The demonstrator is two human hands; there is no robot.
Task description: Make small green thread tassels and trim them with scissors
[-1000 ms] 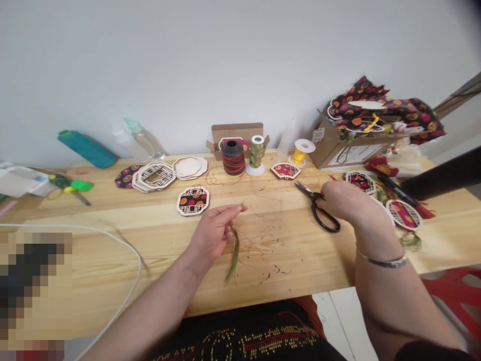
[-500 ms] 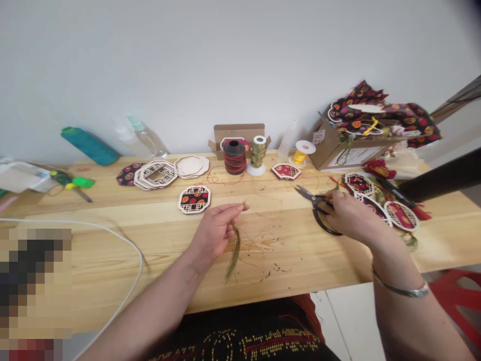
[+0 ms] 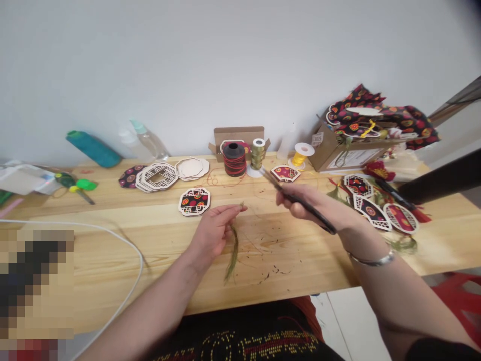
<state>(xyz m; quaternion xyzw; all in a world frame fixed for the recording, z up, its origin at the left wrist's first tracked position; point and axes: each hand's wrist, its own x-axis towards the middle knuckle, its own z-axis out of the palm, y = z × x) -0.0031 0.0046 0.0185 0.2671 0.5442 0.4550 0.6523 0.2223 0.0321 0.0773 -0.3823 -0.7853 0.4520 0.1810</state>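
My left hand [image 3: 215, 231] pinches a small bundle of olive-green threads [image 3: 233, 252] that hangs down over the wooden table [image 3: 112, 260]. Black scissors [image 3: 300, 203] are gripped in my right hand [image 3: 319, 204], lifted above the table, blades pointing left toward the thread spools. A framed fabric ornament [image 3: 194, 200] lies just behind my left hand.
Thread spools stand at the back: black-red [image 3: 233, 159], green-gold [image 3: 257, 154], yellow [image 3: 300, 154]. Wooden frames [image 3: 158, 176] are stacked at left. A cardboard box [image 3: 338, 150] holds patterned fabric at right, with finished ornaments [image 3: 376, 208] beside it. A white cable [image 3: 124, 245] curves at left.
My right hand picked the scissors up off the table and carried them left toward the middle. My left hand kept still with the thread bundle.
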